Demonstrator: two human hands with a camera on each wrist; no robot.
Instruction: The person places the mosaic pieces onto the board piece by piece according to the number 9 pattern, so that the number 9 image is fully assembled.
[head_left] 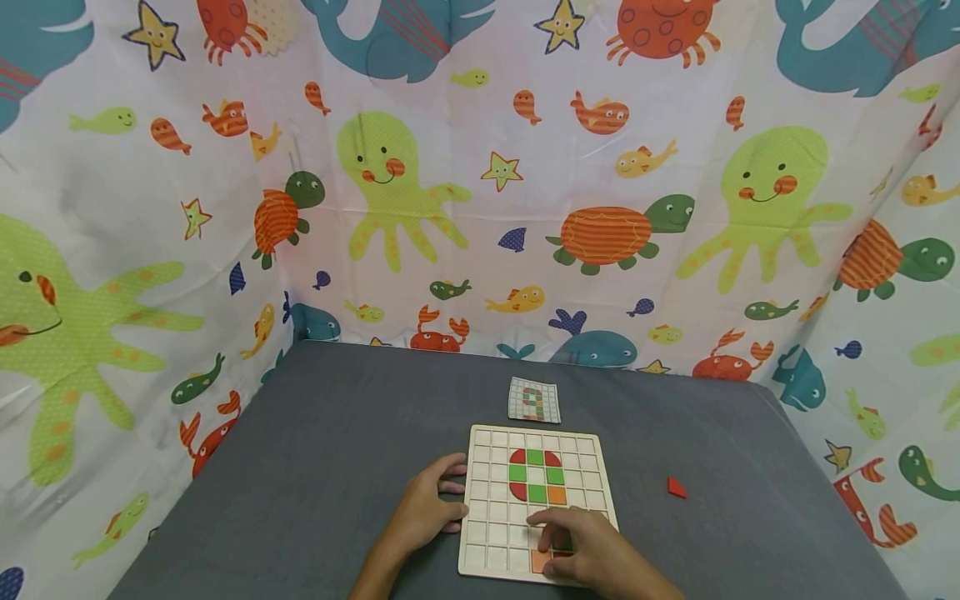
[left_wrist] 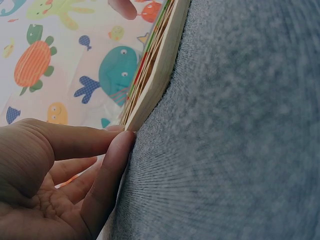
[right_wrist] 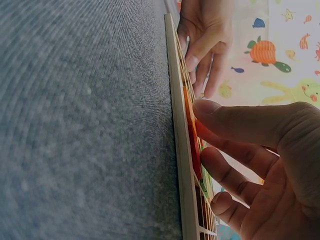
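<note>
A light wooden grid board (head_left: 487,533) lies on the grey surface. Red, green and orange pieces form a ring in its upper middle, with one orange square (head_left: 557,495) at the lower right. My left hand (head_left: 426,508) rests along the board's left edge; in the left wrist view, its thumb and a finger touch the wood. Over the lower part bends my right hand (head_left: 592,550), thumb and fingertips close to another orange square (right_wrist: 188,105). Beside that lie a red piece (right_wrist: 194,152) and a green one, partly covered by the fingers. Whether the fingertips pinch a piece, I cannot tell.
Behind the board lies a small printed card (head_left: 534,402) with a coloured grid pattern. A loose red piece (head_left: 677,487) sits on the grey cloth (head_left: 300,500) to the right. A curtain (head_left: 450,208) with sea animals closes off the back and both sides.
</note>
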